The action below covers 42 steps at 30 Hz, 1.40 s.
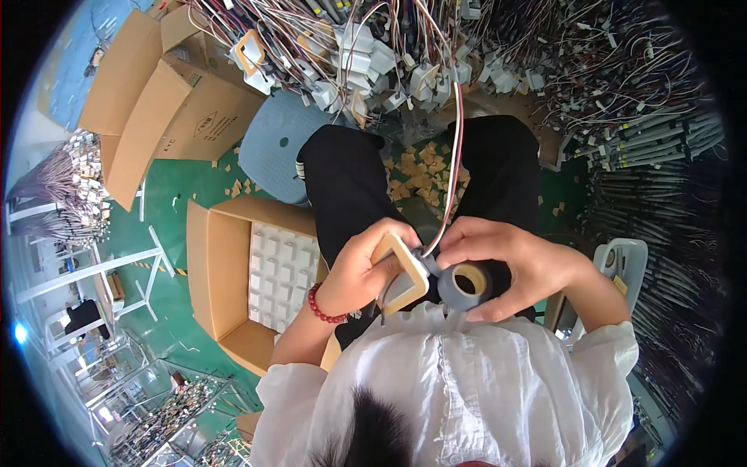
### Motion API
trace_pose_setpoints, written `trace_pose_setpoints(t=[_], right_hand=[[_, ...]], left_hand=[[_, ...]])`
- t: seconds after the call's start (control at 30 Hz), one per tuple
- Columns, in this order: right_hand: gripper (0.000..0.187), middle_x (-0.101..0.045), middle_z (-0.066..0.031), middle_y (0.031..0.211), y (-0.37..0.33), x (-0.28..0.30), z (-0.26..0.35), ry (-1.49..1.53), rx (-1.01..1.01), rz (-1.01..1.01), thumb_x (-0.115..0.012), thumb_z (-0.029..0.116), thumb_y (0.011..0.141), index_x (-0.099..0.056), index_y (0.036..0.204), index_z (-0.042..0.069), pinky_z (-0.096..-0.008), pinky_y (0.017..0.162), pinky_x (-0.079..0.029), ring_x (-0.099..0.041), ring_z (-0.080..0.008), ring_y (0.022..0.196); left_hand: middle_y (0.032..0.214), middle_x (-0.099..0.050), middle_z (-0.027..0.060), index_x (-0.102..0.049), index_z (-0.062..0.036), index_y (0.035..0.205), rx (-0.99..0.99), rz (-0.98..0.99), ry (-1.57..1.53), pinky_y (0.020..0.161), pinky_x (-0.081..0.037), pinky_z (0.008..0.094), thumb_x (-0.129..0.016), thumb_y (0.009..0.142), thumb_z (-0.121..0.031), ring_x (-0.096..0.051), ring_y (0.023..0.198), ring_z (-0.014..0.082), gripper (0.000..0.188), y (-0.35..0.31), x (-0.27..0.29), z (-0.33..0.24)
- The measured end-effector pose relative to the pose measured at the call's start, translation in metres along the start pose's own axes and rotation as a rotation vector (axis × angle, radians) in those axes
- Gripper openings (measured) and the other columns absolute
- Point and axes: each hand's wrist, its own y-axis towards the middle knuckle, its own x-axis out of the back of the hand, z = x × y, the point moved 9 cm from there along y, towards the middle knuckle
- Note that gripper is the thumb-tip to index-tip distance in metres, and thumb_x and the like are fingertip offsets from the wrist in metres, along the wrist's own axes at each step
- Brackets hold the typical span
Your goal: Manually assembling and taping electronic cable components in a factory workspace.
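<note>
My left hand (359,268) is closed round a square white housing with a tan frame (412,263) on its open face, held in front of my lap. From the housing a bundle of red, white and dark wires (455,159) runs up to the pile above my knees. In my right hand (525,265) sits a roll of grey tape (448,291), gripped between thumb and fingers. The roll is right beside the housing, near where the wires come out. Whether a tape end is stuck to the wires, I cannot tell.
Wired white housings (362,58) are heaped beyond my knees, with dark cable bundles (646,210) along the right. At left stand an open carton of white parts (226,300), a larger carton (183,117) and a blue stool (272,144). Tan scraps (426,167) litter the floor.
</note>
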Motion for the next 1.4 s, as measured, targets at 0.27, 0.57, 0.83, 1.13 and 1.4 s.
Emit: trace_pose_setpoints(t=[0.27,0.57,0.83,1.13,1.4], right_hand=[[0.052,-0.054,-0.0111,0.113,-0.005,-0.007,-0.052,0.787,-0.178,-0.099,-0.078,0.016,0.07,-0.06,0.114,-0.004,-0.0306,0.087,-0.044,-0.055,-0.0189,0.1],[0.057,-0.058,-0.0047,0.071,-0.005,-0.033,-0.085,1.191,-0.488,-0.419,-0.049,0.056,0.089,-0.06,0.101,0.001,-0.025,0.052,-0.044,-0.056,-0.0127,0.064],[0.05,-0.052,-0.0043,0.061,-0.003,-0.033,-0.074,1.302,-0.094,-0.263,-0.049,0.043,0.093,-0.061,0.102,-0.005,-0.0255,0.046,-0.04,-0.045,-0.0105,0.05],[0.081,-0.046,-0.0068,0.125,0.001,0.017,-0.033,0.191,-0.007,-0.396,-0.083,0.012,0.064,-0.045,0.136,0.011,-0.0382,0.095,-0.042,-0.05,-0.0237,0.114],[0.058,-0.058,-0.0115,0.102,0.009,0.006,-0.017,-0.121,0.068,-0.182,-0.084,0.018,0.063,-0.062,0.114,0.003,-0.0352,0.084,-0.044,-0.055,-0.0264,0.094]], left_hand=[[0.081,-0.064,0.011,-0.046,-0.002,0.088,-0.583,-0.18,0.866,0.054,-0.052,0.0294,-0.059,0.071,0.006,-0.064,0.065,0.0242,0.023,-0.005,-0.009,-0.052],[0.081,-0.062,0.0119,-0.048,-0.0052,0.07,-0.894,-0.087,1.622,0.062,-0.051,0.027,-0.06,0.077,-0.012,-0.061,0.066,0.0194,0.016,-0.009,-0.052,-0.065],[0.08,-0.063,0.0075,-0.051,-0.0054,0.072,-0.727,-0.075,1.228,0.058,-0.051,0.0292,-0.065,0.068,-0.005,-0.062,0.063,0.0206,0.015,-0.004,-0.027,-0.074],[0.079,-0.067,0.014,-0.047,-0.0011,0.072,-0.247,-0.115,0.396,0.055,-0.048,0.0254,-0.065,0.068,0.012,-0.063,0.061,0.0176,0.023,-0.003,0.004,-0.03],[0.08,-0.06,0.0013,-0.048,-0.0045,0.078,0.14,-0.052,-0.296,0.066,-0.046,0.0211,-0.064,0.082,0.003,-0.055,0.075,0.0042,0.019,-0.009,0.008,0.039]])
